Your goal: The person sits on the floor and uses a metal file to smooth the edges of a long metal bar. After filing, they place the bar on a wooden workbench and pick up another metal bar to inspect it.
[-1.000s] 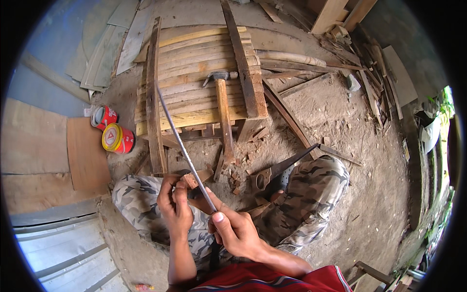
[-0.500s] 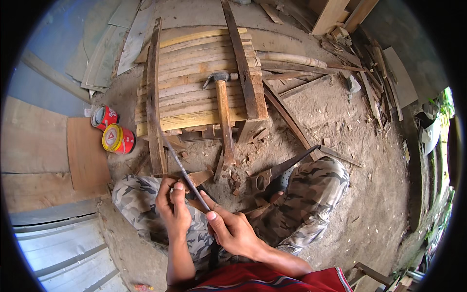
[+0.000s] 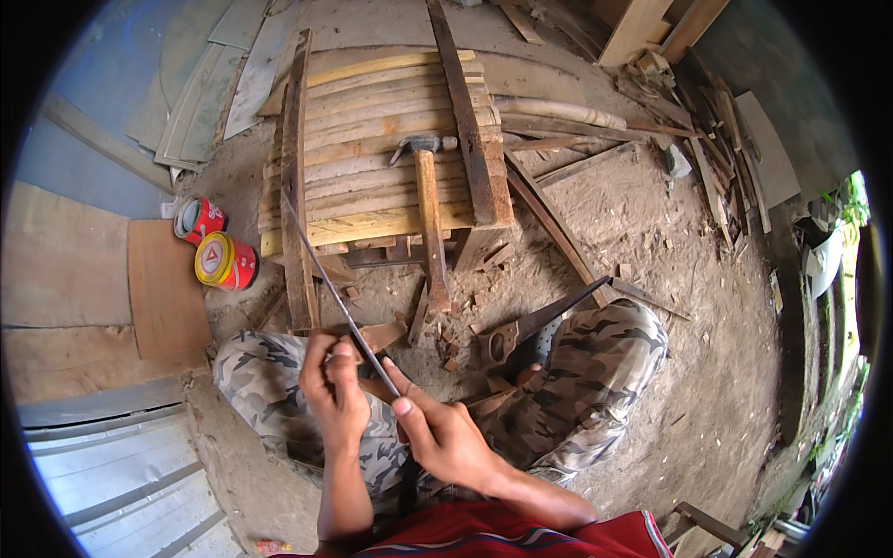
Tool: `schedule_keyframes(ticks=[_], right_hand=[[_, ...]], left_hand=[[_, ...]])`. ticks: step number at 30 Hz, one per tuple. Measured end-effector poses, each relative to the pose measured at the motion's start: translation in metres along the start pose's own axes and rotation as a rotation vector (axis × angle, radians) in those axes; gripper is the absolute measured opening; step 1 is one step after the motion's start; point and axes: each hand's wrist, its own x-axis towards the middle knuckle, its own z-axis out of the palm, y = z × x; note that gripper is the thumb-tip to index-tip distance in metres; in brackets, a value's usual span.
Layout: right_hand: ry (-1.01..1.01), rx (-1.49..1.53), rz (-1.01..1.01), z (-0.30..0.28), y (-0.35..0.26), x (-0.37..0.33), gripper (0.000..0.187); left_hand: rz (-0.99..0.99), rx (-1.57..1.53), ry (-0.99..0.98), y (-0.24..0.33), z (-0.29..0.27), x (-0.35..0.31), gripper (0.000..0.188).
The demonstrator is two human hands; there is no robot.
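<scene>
A long thin metal blade [image 3: 330, 286], seen nearly edge-on, slants from my hands up and left, its far end overlapping the dark left-hand timber. My right hand [image 3: 451, 442] is closed round its near end, thumb on top. Beside the blade my left hand [image 3: 335, 395] is closed, fingers curled and thumb up; its grip on the blade is partly hidden. Both hands are over my lap, between my bent knees. Just ahead, a claw hammer [image 3: 428, 214] leans its head on a stack of wooden slats [image 3: 381, 172]. A handsaw [image 3: 530, 325] lies by my right knee.
Two dark timbers, one on the left [image 3: 294, 167] and one on the right [image 3: 460, 121], lie across the slats. Two red paint cans [image 3: 240, 267] stand at left. Wood chips and offcuts [image 3: 453, 352] litter the dirt floor. Scrap lumber [image 3: 712, 177] is piled at far right.
The blade's far end has moved forward and slightly left, up along the left timber, and more of its length shows. My hands have shifted only slightly.
</scene>
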Motion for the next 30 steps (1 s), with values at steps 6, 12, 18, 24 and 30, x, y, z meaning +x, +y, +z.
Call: schedule_keyframes(ticks=[6, 12, 18, 24, 30], right_hand=[[-0.013, 0.147, -0.040, -0.003, -0.006, -0.004, 0.049], [-0.016, 0.118, 0.034, -0.001, -0.009, -0.004, 0.049], [-0.058, 0.148, 0.088, -0.004, -0.010, 0.002, 0.049], [-0.040, 0.097, 0.021, -0.007, -0.013, 0.000, 0.048], [-0.030, 0.121, -0.016, -0.009, -0.014, -0.009, 0.048]], left_hand=[[0.006, -0.024, 0.050, 0.008, 0.007, 0.003, 0.026], [-0.022, -0.018, -0.014, 0.005, -0.002, 0.000, 0.022], [0.035, 0.042, -0.032, 0.002, -0.003, 0.001, 0.021], [0.009, -0.049, 0.001, 0.006, 0.003, 0.000, 0.021], [0.016, -0.009, -0.014, 0.003, 0.002, -0.004, 0.020]])
